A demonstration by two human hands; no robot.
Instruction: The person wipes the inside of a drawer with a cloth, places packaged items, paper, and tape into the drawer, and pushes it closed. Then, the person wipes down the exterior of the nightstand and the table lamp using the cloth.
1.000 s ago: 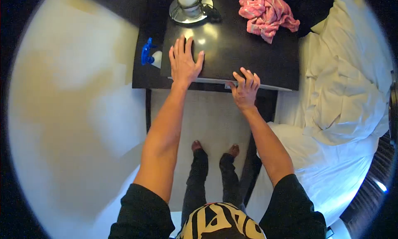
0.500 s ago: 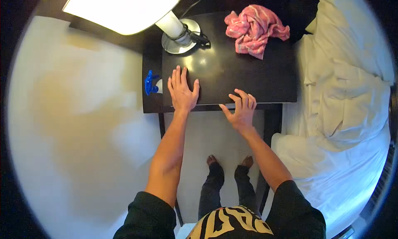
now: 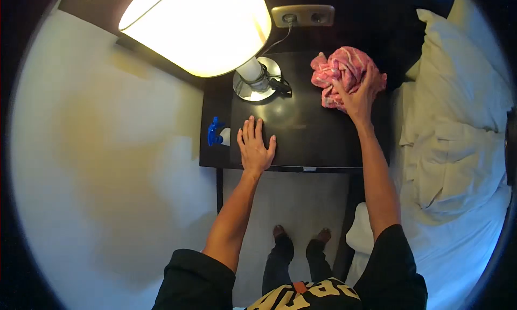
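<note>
My left hand (image 3: pixel 255 148) lies flat on the dark nightstand top (image 3: pixel 301 140) near its front edge, fingers stretched out and nothing held. Farther back on the right, my right hand (image 3: pixel 360 98) grips a crumpled pink cloth (image 3: pixel 340 68) with pale stripes. The thumb presses on the near left side of the cloth and the fingers reach over its right side. Left of my left hand is a spray bottle with a blue trigger head (image 3: pixel 215 132); most of its body is hidden.
A lit lamp (image 3: pixel 199 27) with its round shiny base (image 3: pixel 253 94) stands at the back left, its cord coiled around the stem. Behind the nightstand is a wall socket (image 3: pixel 302 15). A bed with rumpled white bedding (image 3: pixel 458 164) lies to the right, a pale wall (image 3: pixel 107 164) to the left.
My right hand has moved from the nightstand's front edge back and right onto the pink cloth, which is more bunched now. My left hand stays on the top. The view has shifted.
</note>
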